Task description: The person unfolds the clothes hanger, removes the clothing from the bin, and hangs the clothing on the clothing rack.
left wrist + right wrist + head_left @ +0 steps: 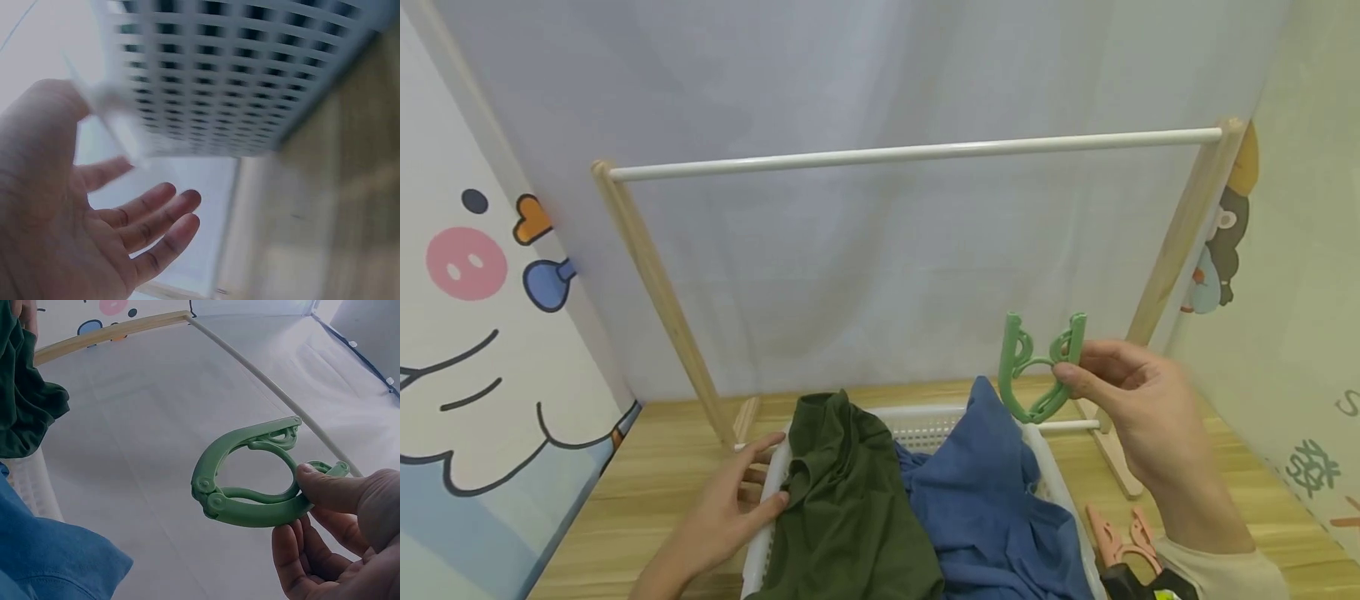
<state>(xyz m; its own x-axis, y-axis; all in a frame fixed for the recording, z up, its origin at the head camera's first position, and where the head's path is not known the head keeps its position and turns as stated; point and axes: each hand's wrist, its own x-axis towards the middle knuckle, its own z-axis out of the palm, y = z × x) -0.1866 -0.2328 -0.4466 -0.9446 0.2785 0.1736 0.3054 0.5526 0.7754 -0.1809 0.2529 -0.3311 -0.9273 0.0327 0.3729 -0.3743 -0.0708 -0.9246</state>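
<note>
My right hand [1157, 425] pinches a green folding clothes hanger [1009, 358] between thumb and fingers, above the basket's back right corner. Its two arms are folded into a U, with the hinge showing in the right wrist view. At the left side of a white plastic basket [758, 554], my left hand [722, 512] rests its thumb at the rim. Its other fingers extend loosely outside the perforated wall [212, 65]. Inside the basket lie a dark green garment [857, 508] and a blue garment [992, 500], the blue one peaked at the back.
Behind the basket stands a rack with a white rod [917, 153] on wooden posts [662, 292]. A peach folding hanger [1105, 533] lies on the wood-grain table [625, 500] at the right, beside a black object [1131, 581]. A grey-white curtain [865, 275] hangs behind.
</note>
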